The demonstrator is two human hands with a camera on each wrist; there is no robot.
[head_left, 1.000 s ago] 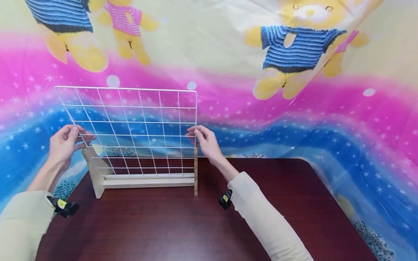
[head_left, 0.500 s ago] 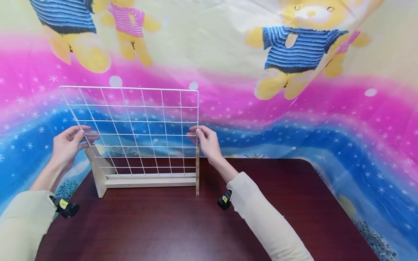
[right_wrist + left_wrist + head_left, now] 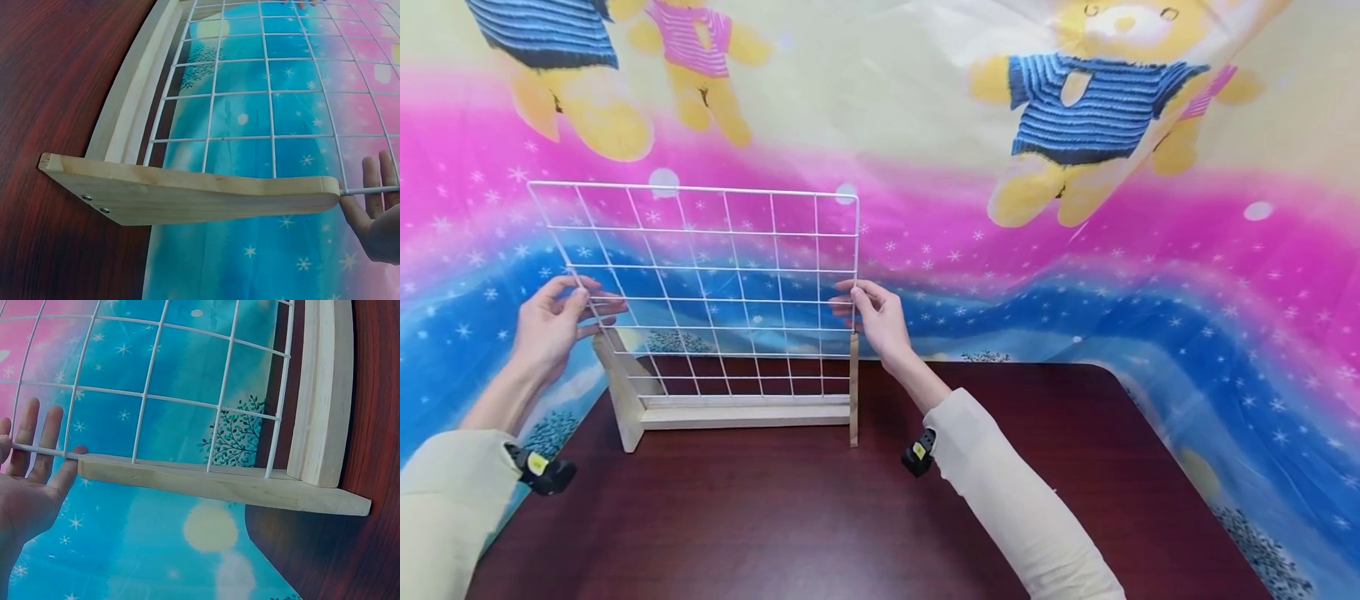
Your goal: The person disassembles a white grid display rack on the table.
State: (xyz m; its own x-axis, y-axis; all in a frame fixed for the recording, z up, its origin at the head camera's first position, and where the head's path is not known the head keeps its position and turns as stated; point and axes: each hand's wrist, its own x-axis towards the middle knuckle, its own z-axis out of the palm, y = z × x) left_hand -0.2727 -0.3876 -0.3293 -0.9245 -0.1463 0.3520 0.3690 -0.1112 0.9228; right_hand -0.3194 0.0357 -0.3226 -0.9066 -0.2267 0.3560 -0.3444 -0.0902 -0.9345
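A white wire grid panel stands upright in a pale wooden stand, leaning back slightly. My left hand pinches the grid's left edge wire between thumb and fingers, just above the rounded top of the stand's left side board. At the opposite edge, my right hand holds the right edge wire the same way, above the right side board. Several fingers of both hands reach behind the mesh. The grid's bottom wire runs along the stand's crossbar, between the two boards.
The stand rests on a dark red-brown table, toward its back left. Behind the table hangs a printed cloth with bears and snowflakes. Two screw heads show on the right side board.
Both hands have risen a little with the grid, so its top edge sits higher above the stand. The wooden stand has stayed in place on the table.
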